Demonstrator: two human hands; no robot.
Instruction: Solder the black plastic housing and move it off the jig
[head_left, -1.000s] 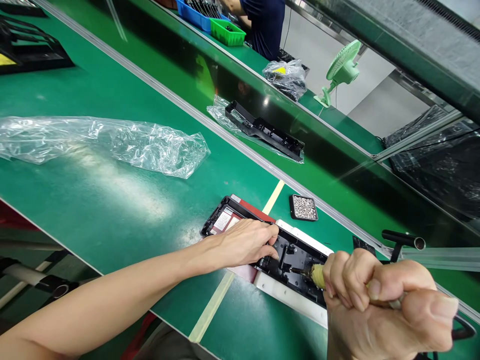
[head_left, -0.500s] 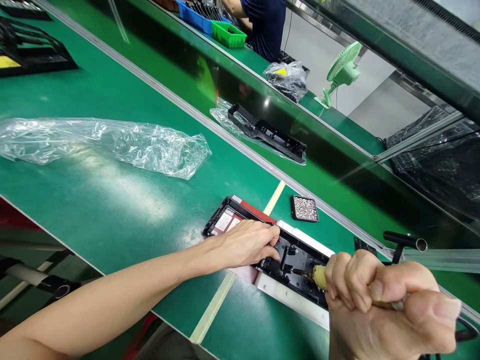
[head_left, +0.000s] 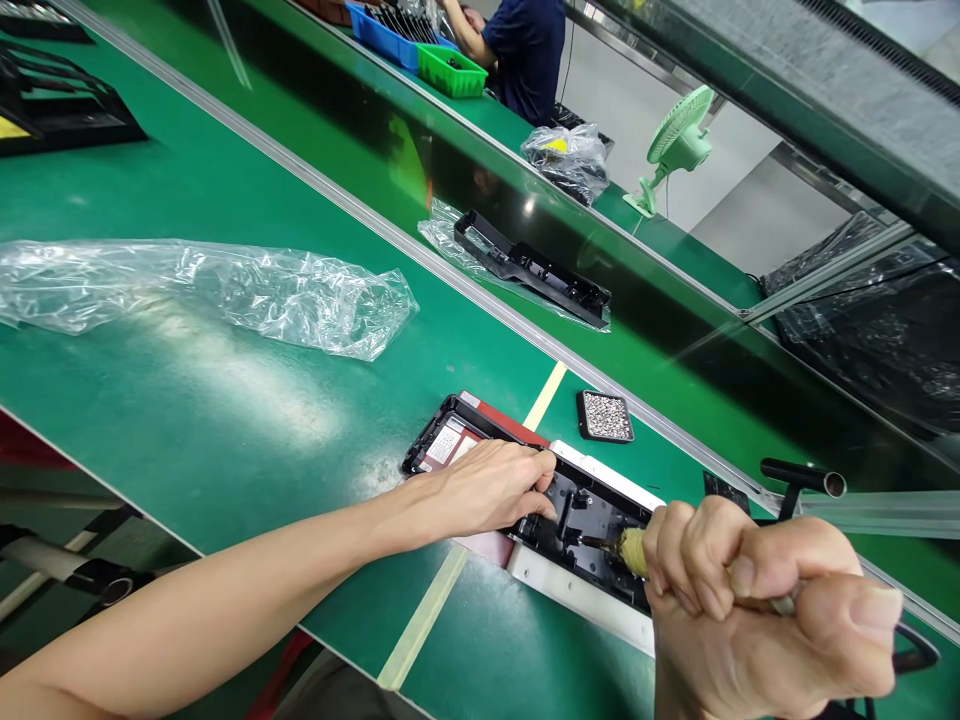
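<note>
A long black plastic housing (head_left: 594,518) lies open side up in a white fixture (head_left: 581,598) on the green table. My left hand (head_left: 499,485) rests over its middle, fingers curled and pressed together inside the housing; what they hold, if anything, is hidden. My right hand (head_left: 772,600) is wrapped round a screwdriver with a yellowish grip (head_left: 632,552). The tool's dark shaft points left, its tip down among the posts inside the housing. A small black tray of metal screws (head_left: 605,416) sits behind the fixture.
A crumpled clear plastic bag (head_left: 217,295) lies at the left. Past the metal rail is another black housing (head_left: 532,268) on plastic. A black T-shaped tube (head_left: 802,480) stands at the right. Farther back are a green fan (head_left: 679,135), a green basket (head_left: 452,72) and a person.
The whole view has shifted slightly. Both hands and the screwdriver keep nearly the same place at the housing. The person's forearm at the back shows more now.
</note>
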